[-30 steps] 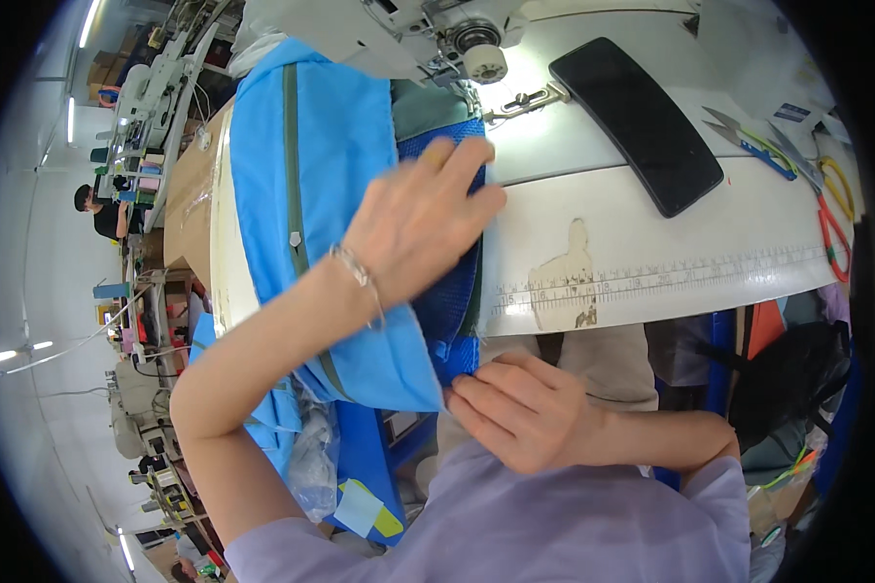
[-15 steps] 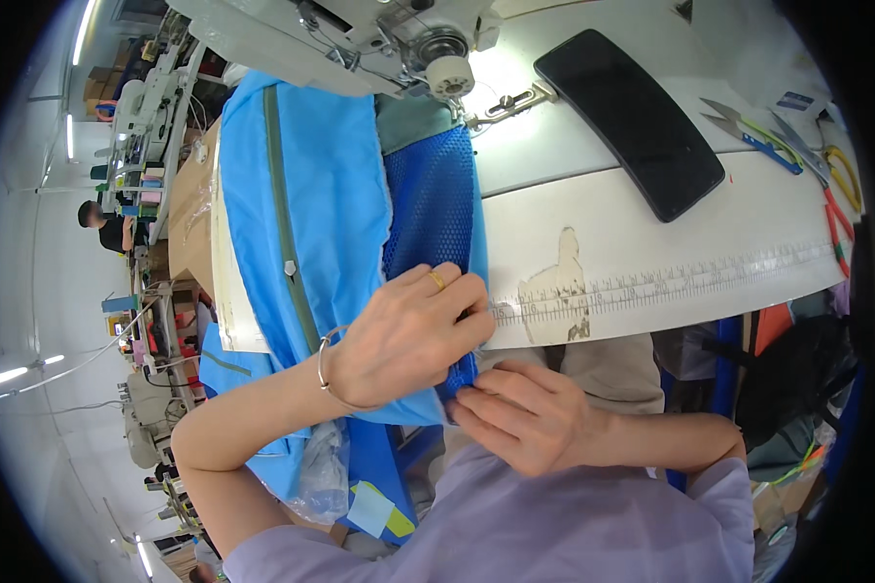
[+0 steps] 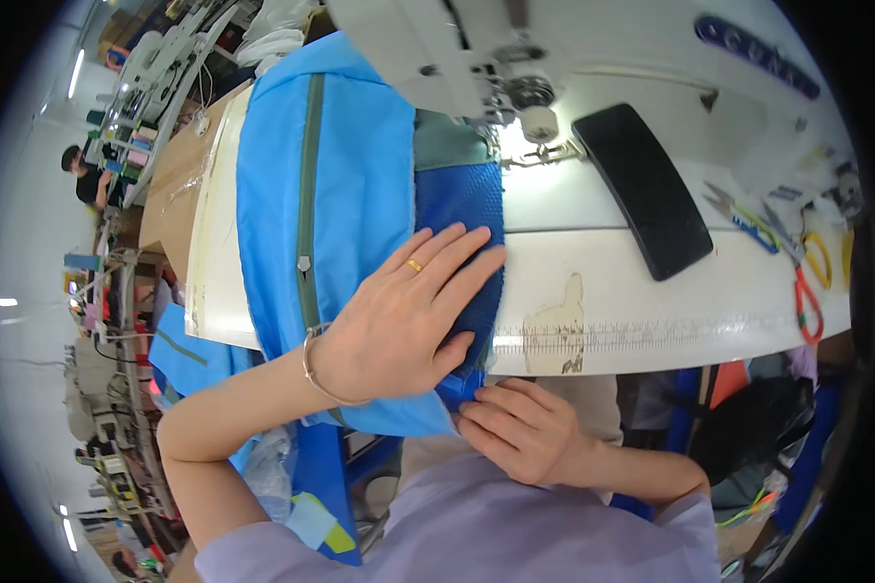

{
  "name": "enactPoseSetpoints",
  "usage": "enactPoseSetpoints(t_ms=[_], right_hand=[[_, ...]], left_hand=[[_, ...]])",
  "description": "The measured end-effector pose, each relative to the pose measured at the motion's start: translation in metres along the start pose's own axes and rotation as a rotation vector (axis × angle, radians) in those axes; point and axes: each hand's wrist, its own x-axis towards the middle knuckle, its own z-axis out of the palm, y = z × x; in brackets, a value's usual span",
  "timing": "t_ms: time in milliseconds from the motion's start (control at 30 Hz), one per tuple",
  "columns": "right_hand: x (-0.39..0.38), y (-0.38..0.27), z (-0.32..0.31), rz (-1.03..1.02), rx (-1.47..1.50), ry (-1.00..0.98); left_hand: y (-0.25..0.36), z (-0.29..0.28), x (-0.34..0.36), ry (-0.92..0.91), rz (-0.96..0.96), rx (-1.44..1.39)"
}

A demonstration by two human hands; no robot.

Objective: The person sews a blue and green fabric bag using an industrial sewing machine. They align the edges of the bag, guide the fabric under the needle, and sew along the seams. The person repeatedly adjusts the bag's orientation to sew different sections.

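Observation:
My left hand [image 3: 399,316] lies spread over a dark blue mesh panel [image 3: 457,204], its fingers stretched toward the sewing machine. My right hand [image 3: 525,428] is closed, pinching the near edge of the blue fabric where it hangs off the table. The mesh lies on a light blue fabric piece [image 3: 360,175] with a grey-green zipper [image 3: 310,194] running along it. Under the needle area of the white sewing machine [image 3: 408,58] is a grey-green strip [image 3: 452,144] at the mesh's far end. The right fingertips are partly hidden by the fabric.
A black phone [image 3: 642,189] lies on the white table right of the machine foot. Farther right are scissors with red handles [image 3: 808,306] and small snips [image 3: 739,214]. A printed ruler strip [image 3: 632,337] runs along the near table edge. A cardboard sheet [image 3: 180,194] is at left.
My left hand has gone from curled fingers to lying flat on the mesh. My right hand still pinches the near edge. The whole view has shifted.

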Motion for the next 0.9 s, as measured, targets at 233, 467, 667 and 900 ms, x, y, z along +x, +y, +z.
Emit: enactPoseSetpoints(t_ms=[233,467,667,900], right_hand=[[0.004,0.002,-0.011,-0.009,0.037,-0.087],[0.013,0.005,-0.023,-0.017,0.029,-0.155],[0.027,0.023,-0.030,-0.020,0.015,-0.203],[0.041,0.027,-0.027,0.045,-0.012,-0.172]], left_hand=[[-0.021,0.003,0.004,0.007,0.103,-0.006],[-0.022,0.003,0.010,0.001,0.105,-0.013],[-0.033,-0.001,0.024,-0.047,0.123,-0.015],[-0.023,-0.017,0.027,-0.193,0.106,0.214]])
